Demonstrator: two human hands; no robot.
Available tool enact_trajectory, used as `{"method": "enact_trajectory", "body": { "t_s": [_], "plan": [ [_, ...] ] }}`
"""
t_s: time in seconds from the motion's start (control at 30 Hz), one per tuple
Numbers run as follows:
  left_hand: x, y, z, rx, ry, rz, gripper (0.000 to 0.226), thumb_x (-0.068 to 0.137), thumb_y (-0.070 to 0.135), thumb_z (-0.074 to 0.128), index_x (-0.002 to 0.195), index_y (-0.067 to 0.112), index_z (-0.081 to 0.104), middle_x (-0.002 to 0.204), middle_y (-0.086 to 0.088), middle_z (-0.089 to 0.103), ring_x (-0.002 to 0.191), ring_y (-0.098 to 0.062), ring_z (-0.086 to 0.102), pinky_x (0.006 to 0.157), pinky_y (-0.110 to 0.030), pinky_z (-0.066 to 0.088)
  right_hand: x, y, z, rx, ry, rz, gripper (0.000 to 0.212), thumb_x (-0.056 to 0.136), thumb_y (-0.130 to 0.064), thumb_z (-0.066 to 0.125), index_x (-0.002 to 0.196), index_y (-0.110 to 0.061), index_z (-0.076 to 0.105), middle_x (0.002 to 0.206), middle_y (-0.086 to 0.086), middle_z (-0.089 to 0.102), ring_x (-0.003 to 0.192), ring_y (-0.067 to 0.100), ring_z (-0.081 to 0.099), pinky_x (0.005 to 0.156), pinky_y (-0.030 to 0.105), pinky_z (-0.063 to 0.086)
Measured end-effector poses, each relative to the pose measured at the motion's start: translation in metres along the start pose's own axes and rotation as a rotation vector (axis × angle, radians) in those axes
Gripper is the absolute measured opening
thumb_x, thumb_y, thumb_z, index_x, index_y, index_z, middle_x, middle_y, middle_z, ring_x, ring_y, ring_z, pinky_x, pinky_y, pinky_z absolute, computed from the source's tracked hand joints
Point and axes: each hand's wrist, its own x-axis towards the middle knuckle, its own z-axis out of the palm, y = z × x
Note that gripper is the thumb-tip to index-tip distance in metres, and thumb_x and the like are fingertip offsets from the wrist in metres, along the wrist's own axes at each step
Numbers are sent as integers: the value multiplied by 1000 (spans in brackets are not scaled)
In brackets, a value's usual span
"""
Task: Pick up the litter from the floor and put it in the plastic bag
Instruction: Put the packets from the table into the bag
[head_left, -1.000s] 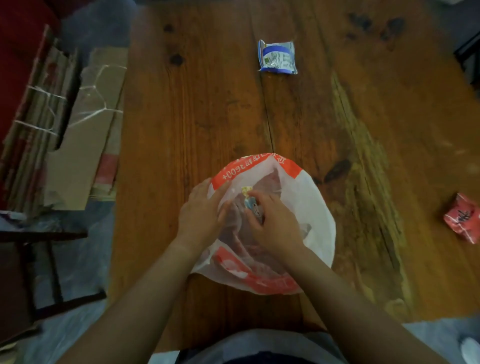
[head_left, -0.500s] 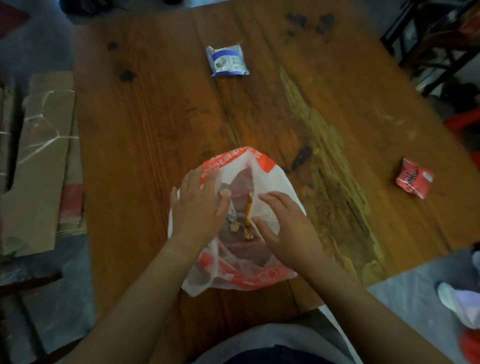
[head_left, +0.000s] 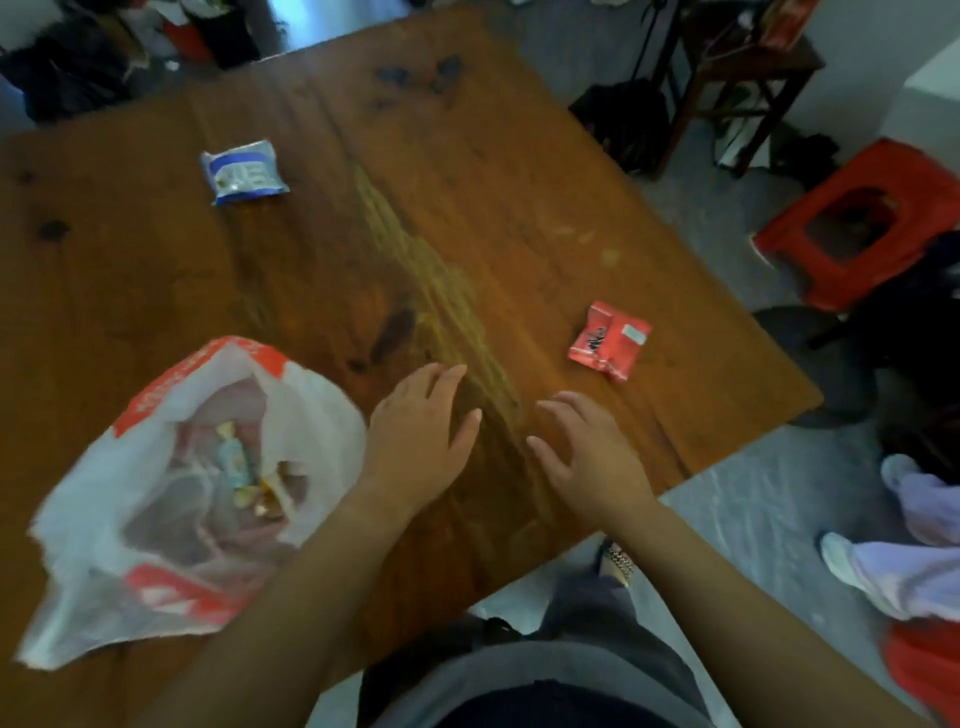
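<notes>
Wooden and worn, a brown table (head_left: 519, 182) is filling most of the view, a pale scuffed streak running down its middle and dark knots dotting the boards. It is standing on a grey floor (head_left: 753, 519) in a cluttered room, with one red plastic stool (head_left: 893, 166) sitting to the right and a dark wooden chair (head_left: 743, 67) standing at the far right.

One white plastic bag (head_left: 322, 415) with red bands is lying open on the near left of the table, its mouth gaping upward. Several small sweet wrappers (head_left: 234, 462) are lying inside it, though blur is making an exact count impossible.

Two packets are lying out on the wood. One blue-and-white packet (head_left: 244, 171) is resting at the far left, well apart from the bag, and one red packet (head_left: 608, 340) is lying toward the right edge.

Two bare hands are reaching out over the near middle of the table. The left hand (head_left: 421, 436) is hovering just beside the bag's right side, fingers straight and loosely spread, gripping nothing. The right hand (head_left: 589, 457) is stretching out beside it, fingers likewise spread and empty, pointing toward the red packet but apart from it.

At the near right, another person's legs (head_left: 904, 566) in pale trousers and white shoes are showing on the floor.
</notes>
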Motion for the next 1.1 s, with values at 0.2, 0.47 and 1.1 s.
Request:
{"method": "enact_trajectory", "body": {
  "t_s": [0.2,0.47,1.1],
  "plan": [
    [38,107,58,-21,-20,-200,53,91,45,44,138,23,34,143,-5,40,128,-22,41,101,-37,39,14,107,-57,-40,-63,-44,49,89,-44,49,133,-23,41,145,1,37,133,15,31,106,32,30],
    [104,161,79,-2,-1,-257,60,87,49,50,140,28,29,147,-7,33,132,-27,36,103,-46,39,45,156,-107,35,-66,-115,50,89,-45,49,134,-24,39,146,0,35,135,14,28,110,37,32],
    [181,173,97,-129,17,-431,57,90,48,46,140,26,32,144,-12,32,129,-27,34,101,-38,40,156,195,-145,-47,-262,-157,52,91,-47,43,136,-22,37,145,0,36,133,14,31,109,36,32]
  ]
}}
